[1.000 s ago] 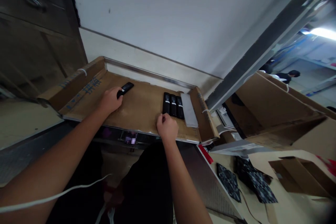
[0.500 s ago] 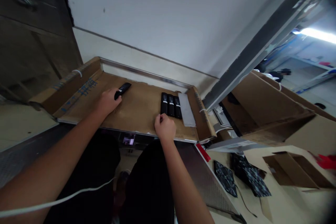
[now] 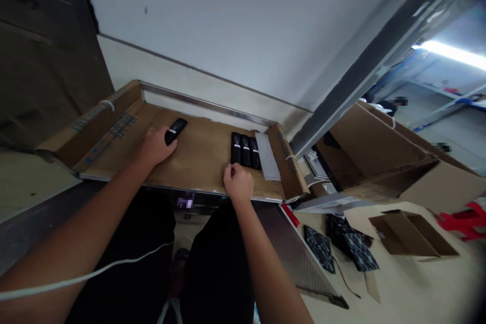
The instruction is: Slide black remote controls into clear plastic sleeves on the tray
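Black handset: It (image 3: 176, 130) is showing toward the left part of the cardboard tray (image 3: 201, 159), its long axis slanting from near left to far right; whether it is resting flat or being raised a little, I cannot tell.
Left hand: The left hand (image 3: 155, 146) is gripping the handset's near, left end, thumb and fingers standing narrow around it, so most of its length is pointing away from the fingers, outward and to the right. This is the nearer hand by far.
Right hand: The right hand (image 3: 239, 184) is resting well apart from that handset, to its right and nearer the body. Its fingers are curling in; whether they are pinching anything, I cannot tell.
Row of three: Three more handsets (image 3: 245, 150) are lying side by side just beyond the right hand, their long axes running away from the body.
White strip: A pale strip (image 3: 268, 157) is lying just right of the row, beside the tray's right wall.
Beyond the tray: A big carton (image 3: 379, 154) is standing to the right.
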A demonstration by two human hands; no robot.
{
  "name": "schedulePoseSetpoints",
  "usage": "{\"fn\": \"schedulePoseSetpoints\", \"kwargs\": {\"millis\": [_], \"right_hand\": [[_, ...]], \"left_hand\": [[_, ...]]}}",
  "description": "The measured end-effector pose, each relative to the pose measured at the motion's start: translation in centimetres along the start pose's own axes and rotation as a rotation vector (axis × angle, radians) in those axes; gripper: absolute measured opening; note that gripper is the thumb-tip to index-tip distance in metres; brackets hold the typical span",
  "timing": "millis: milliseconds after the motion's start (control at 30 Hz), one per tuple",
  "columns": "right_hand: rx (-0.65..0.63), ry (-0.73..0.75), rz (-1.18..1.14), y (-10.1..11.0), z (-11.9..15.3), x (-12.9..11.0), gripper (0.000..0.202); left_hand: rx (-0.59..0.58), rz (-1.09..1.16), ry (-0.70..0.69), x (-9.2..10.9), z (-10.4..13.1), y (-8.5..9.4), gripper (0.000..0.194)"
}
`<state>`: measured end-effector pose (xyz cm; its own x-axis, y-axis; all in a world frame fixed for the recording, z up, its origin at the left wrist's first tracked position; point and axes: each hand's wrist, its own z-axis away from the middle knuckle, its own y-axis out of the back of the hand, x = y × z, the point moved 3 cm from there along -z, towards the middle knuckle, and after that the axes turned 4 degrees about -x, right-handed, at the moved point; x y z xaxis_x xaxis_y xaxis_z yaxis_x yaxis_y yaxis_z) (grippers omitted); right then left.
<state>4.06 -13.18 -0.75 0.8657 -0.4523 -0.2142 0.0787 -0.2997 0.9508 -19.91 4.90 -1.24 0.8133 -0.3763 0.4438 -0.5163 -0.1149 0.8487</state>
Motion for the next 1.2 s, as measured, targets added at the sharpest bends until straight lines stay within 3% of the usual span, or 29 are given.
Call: {"fn": "schedulePoseSetpoints", "kwargs": {"millis": [200, 633, 933, 1200], "right_hand": [[0.005, -0.004, -0.013, -0.06, 0.09, 0.08, 0.032], [-0.015, -0.019, -0.058, -0.11, -0.02, 0.18, 0.029], [-0.12, -0.056, -0.059, -0.03, -0.05, -0.1, 0.025], [-0.096, -0.067, -0.105, 0.69, 0.15, 0.41, 0.022]], "left_hand": [[-0.039, -0.021, 0.029, 0.33, 0.36, 0.46, 0.045], [-0.11, -0.023, -0.117, 0.07, 0.26, -0.18, 0.049], [-0.072, 0.017, -0.107, 0.48, 0.62, 0.06, 0.04], [-0.103, 0.045, -0.113, 0.1, 0.11, -0.25, 0.044]]}}
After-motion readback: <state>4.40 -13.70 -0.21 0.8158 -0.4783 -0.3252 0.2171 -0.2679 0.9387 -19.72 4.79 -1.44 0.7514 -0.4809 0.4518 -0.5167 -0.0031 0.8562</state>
